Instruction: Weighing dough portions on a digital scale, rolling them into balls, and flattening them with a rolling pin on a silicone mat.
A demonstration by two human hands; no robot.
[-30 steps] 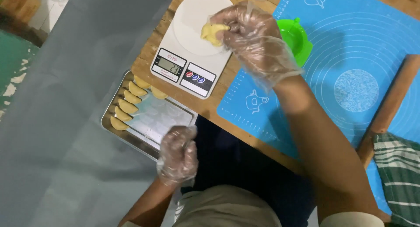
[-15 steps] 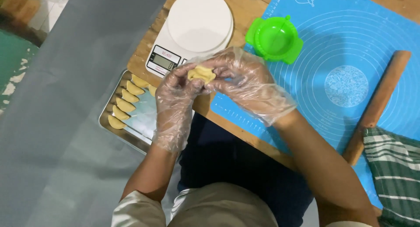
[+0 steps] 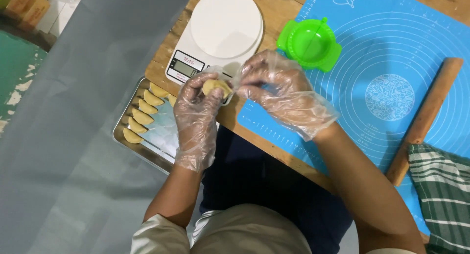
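Observation:
Both my hands wear clear plastic gloves. My left hand (image 3: 198, 109) grips a small yellow piece of dough (image 3: 217, 87) in its fingertips, just in front of a white kitchen scale (image 3: 215, 36). My right hand (image 3: 279, 90) touches the same dough from the right, fingers pinched on its edge. The scale's round plate is bare.
A metal tray (image 3: 147, 148) with several yellow folded dumplings (image 3: 142, 118) sits left of my lap. A green dumpling press (image 3: 309, 43) lies open on a blue silicone mat (image 3: 391, 53). A wooden rolling pin (image 3: 425, 119) and a green checked cloth (image 3: 443, 195) lie at the right.
My right hand lifted the dough off the scale and brought it toward me. My left hand rose from the tray and closed on the dough.

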